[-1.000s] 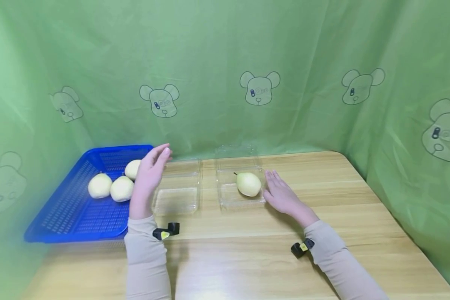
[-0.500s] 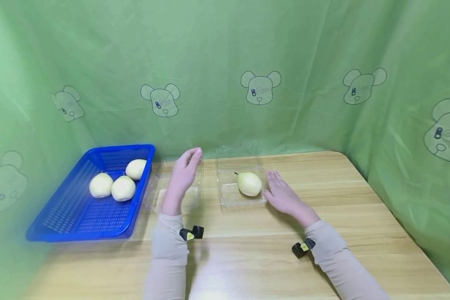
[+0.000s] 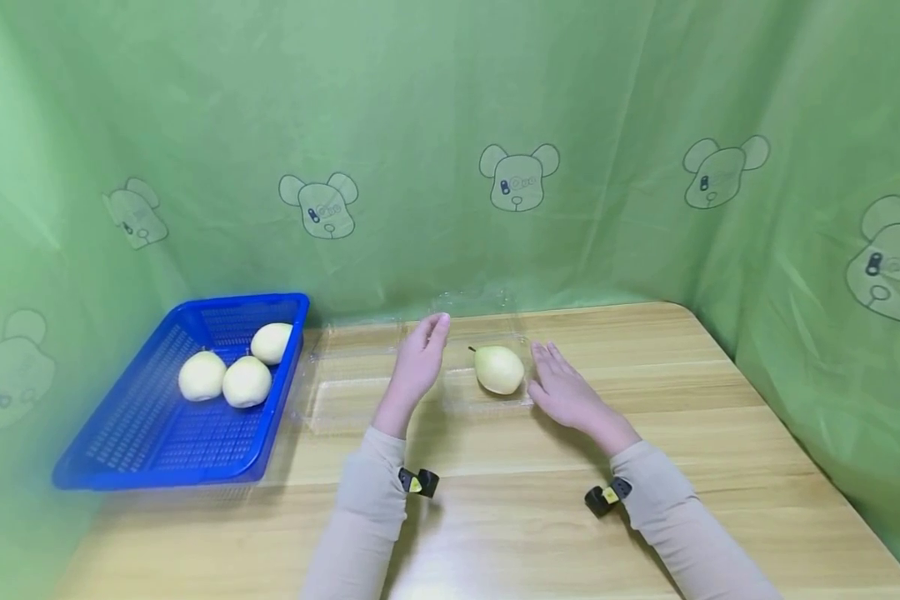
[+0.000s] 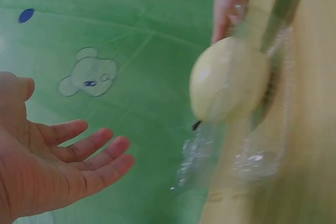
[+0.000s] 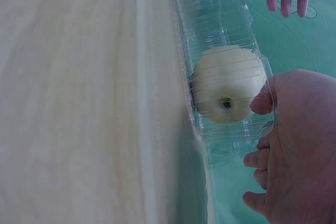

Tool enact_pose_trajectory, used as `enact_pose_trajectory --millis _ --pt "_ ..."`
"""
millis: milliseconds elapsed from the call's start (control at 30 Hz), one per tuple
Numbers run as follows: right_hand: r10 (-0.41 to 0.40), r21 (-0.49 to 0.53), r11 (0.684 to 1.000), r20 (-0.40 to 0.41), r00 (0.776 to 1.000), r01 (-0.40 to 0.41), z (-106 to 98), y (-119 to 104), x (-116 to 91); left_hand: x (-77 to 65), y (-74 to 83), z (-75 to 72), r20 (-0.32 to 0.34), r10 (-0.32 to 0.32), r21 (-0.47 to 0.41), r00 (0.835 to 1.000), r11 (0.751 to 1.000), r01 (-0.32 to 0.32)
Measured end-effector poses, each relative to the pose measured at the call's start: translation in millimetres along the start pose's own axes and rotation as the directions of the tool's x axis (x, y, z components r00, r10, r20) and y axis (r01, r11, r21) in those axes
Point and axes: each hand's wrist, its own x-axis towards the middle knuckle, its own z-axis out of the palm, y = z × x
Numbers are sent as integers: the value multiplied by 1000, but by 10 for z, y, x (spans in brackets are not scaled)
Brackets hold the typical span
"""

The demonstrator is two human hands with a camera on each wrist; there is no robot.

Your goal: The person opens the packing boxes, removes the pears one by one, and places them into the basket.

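Observation:
A pale yellow-green pear (image 3: 498, 370) lies on its side in a clear plastic box (image 3: 465, 400), its dark stem pointing left in the head view. My right hand (image 3: 564, 388) is at the box's right side with its fingers extended; in the right wrist view the thumb (image 5: 262, 100) overlaps the box's edge beside the pear. Raised near the box's left side is my left hand (image 3: 420, 357), holding nothing. In the left wrist view its fingers (image 4: 105, 153) are spread and relaxed, apart from the pear.
A blue perforated basket (image 3: 157, 467) with three pears (image 3: 247, 382) stands at the left. Between it and the left hand lies a second clear plastic box (image 3: 345, 404). A green curtain (image 3: 420, 100) hangs along the back and sides of the wooden table (image 3: 690, 400).
My left hand has moved right, from beside the basket across the second box to near the box with the pear. The right hand and that pear have stayed in place.

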Motion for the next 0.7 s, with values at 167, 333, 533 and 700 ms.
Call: enact_pose_trajectory --millis 167,333,533,700 --pt "-7 0 1000 0 1000 7 3 -4 2 32 -59 172 30 -6 20 1000 1000 6" --pt "-6 -3 1000 -1 1000 6 1 3 2 43 -101 334 65 -18 18 998 1000 17" --pt "-2 7 1000 -2 1000 2 -3 3 -5 36 -163 489 95 -17 63 995 998 11" --pt "4 11 1000 1 1000 -4 10 15 -1 44 -206 572 124 -24 88 992 996 13"
